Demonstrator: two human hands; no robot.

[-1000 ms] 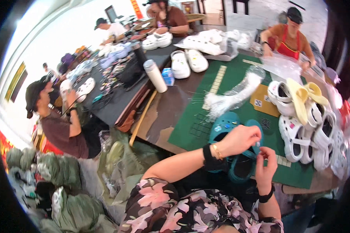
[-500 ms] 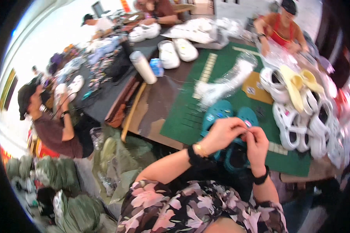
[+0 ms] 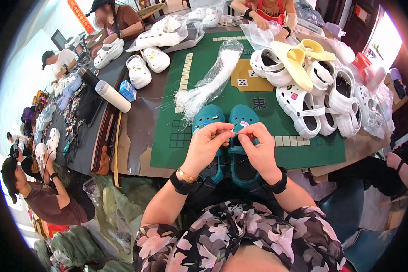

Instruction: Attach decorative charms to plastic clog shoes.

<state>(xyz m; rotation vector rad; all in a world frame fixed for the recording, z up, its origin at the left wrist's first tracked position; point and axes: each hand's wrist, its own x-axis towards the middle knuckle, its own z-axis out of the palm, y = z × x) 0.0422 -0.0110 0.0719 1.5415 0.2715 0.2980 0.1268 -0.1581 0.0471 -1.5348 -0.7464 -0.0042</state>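
Note:
Two teal clogs (image 3: 242,119) lie side by side on the green mat (image 3: 177,136), toes pointing away from me. My left hand (image 3: 207,144) and my right hand (image 3: 257,145) meet just above the clogs' heels. Their fingertips pinch something small and thin between them; I cannot tell what it is. A bundle of clear plastic strands (image 3: 208,86) lies on the mat just beyond the left clog.
A heap of white and yellow clogs (image 3: 313,86) fills the mat's right side. More white clogs (image 3: 147,65), a white bottle (image 3: 113,96) and a small blue box (image 3: 128,90) sit to the left. Other people work around the table. Green sacks (image 3: 77,240) lie on the floor at left.
The view has swung so the table sits straight ahead. My two hands have come together over the teal clogs, fingertips now touching.

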